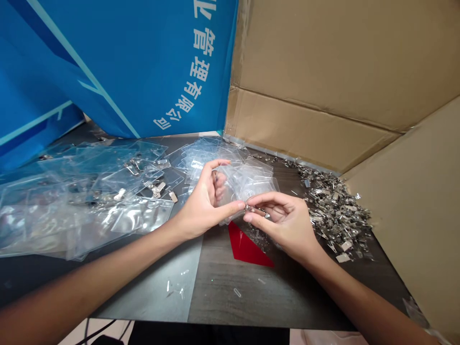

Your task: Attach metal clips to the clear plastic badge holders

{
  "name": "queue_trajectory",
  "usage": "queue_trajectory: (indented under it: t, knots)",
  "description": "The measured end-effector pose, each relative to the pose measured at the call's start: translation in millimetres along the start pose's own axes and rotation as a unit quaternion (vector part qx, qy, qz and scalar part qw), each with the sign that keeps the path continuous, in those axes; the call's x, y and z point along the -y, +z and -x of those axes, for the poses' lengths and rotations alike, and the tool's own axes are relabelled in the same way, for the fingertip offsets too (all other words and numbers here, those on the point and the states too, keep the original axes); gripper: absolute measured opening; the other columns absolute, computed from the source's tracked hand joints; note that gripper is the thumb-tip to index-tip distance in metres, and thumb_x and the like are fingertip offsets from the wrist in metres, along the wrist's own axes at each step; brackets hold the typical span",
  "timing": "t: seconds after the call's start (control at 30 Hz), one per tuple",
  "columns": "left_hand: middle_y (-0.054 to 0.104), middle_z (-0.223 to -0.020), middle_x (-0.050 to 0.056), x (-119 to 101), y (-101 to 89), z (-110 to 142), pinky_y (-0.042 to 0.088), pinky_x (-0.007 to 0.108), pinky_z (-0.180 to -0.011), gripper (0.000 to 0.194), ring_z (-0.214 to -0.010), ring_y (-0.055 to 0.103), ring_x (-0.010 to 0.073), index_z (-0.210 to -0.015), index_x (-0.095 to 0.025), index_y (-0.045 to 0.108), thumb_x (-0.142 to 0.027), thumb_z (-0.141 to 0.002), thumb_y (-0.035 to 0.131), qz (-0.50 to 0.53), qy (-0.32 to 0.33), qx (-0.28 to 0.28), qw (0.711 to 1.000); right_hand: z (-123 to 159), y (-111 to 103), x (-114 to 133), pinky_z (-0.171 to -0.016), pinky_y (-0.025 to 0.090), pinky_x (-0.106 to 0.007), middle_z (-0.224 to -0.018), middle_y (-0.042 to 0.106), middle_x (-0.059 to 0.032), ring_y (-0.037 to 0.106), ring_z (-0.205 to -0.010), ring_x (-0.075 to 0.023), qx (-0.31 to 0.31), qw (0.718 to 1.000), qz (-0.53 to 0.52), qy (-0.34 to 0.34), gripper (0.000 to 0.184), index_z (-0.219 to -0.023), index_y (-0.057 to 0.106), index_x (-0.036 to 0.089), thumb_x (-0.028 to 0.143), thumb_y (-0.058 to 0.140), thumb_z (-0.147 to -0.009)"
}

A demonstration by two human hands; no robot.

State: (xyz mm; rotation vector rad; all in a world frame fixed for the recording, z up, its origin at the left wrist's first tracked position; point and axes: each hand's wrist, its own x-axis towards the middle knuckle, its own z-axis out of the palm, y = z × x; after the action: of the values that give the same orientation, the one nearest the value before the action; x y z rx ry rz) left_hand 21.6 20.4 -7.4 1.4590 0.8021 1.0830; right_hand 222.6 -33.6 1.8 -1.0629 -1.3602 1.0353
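My left hand (201, 203) is closed on a clear plastic badge holder (227, 190), its thumb reaching across to the right fingertips. A small metal badge clip (258, 211) is pinched in my right hand (287, 220), against the holder's edge. The fingers partly hide where clip and holder meet. Behind both hands lies a pile of clear badge holders (201, 152). To the right is a heap of loose metal clips (338, 203). Below the hands, a red piece (247, 247) lies on the table.
Badge holders with clips attached (89, 191) spread over the left side. Small clear strips (237, 292) lie near the front of the dark table (215, 306). A blue printed panel (143, 62) and cardboard walls (323, 62) stand around the back and right.
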Motion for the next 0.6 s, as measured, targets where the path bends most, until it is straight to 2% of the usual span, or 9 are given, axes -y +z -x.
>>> queue_trajectory:
  t: [0.1, 0.27, 0.4, 0.6]
  knots:
    - [0.037, -0.096, -0.002, -1.3, 3.4, 2.3, 0.042, 0.03, -0.073, 0.079, -0.084, 0.042, 0.0163, -0.14, -0.029, 0.043, -0.027, -0.077, 0.091, -0.028, 0.041, -0.03, 0.998, 0.0, -1.1, -2.8, -0.079, 0.07, -0.035, -0.086, 0.087, -0.0028, 0.082, -0.079, -0.0203, -0.004, 1.0, 0.022, -0.022, 0.023, -0.087, 0.087, 0.025, 0.017, 0.097, -0.068]
    - [0.04, -0.096, -0.001, -2.9, 7.7, 5.1, 0.043, 0.032, -0.074, 0.079, -0.085, 0.044, 0.0181, -0.137, -0.031, 0.045, -0.024, -0.075, 0.093, -0.055, 0.078, -0.037, 0.995, -0.6, -3.1, -4.3, -0.076, 0.068, -0.033, -0.086, 0.087, -0.0037, 0.082, -0.078, -0.0195, -0.012, 0.997, 0.066, -0.048, 0.009, -0.088, 0.087, 0.024, 0.02, 0.089, -0.08]
    - [0.042, -0.1, 0.0, -1.9, 8.2, 6.1, 0.043, 0.033, -0.074, 0.071, -0.085, 0.044, 0.018, -0.137, -0.031, 0.047, -0.027, -0.08, 0.09, -0.057, 0.072, -0.025, 0.995, -1.4, -4.3, -3.3, -0.077, 0.067, -0.031, -0.086, 0.087, -0.0023, 0.082, -0.078, -0.0181, -0.009, 0.997, 0.061, -0.055, 0.008, -0.087, 0.086, 0.024, 0.018, 0.087, -0.082]
    - [0.041, -0.099, -0.001, 0.4, 8.3, 7.8, 0.038, 0.032, -0.073, 0.077, -0.083, 0.042, 0.0166, -0.141, -0.029, 0.044, -0.03, -0.08, 0.092, -0.068, 0.056, 0.0, 0.996, -3.0, -7.8, -2.4, -0.079, 0.065, -0.031, -0.086, 0.084, -0.0012, 0.079, -0.08, -0.0171, 0.005, 0.998, 0.042, -0.048, 0.01, -0.087, 0.081, 0.023, 0.016, 0.086, -0.082]
